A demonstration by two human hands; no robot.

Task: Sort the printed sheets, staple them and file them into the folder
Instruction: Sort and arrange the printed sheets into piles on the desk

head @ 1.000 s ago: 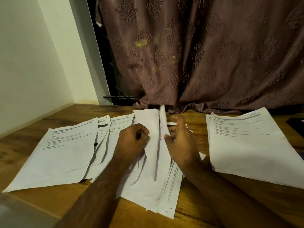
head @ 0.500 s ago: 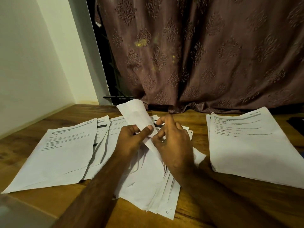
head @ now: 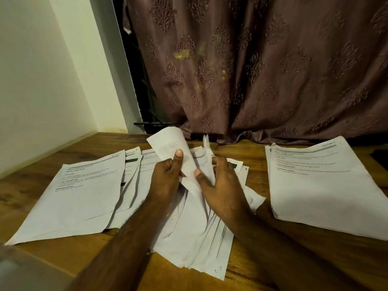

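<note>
A messy middle pile of printed sheets [head: 195,238] lies on the wooden table [head: 63,261]. My left hand [head: 165,177] pinches a lifted, curled sheet [head: 170,145] with its thumb on top. My right hand [head: 222,185] pinches another raised sheet [head: 206,156] standing on edge just right of it. A fanned group of printed sheets [head: 84,196] lies at the left. A neater stack of sheets [head: 321,192] rests at the right. No stapler or folder can be made out.
A brown patterned curtain [head: 262,70] hangs behind the table's far edge. A white wall [head: 37,80] borders the left side. A dark object [head: 381,158] sits at the far right edge. A blurred pale surface [head: 19,271] fills the bottom left corner.
The sheet in my left hand has been peeled up and back to the left. My right hand has raised a further sheet on edge beside it.
</note>
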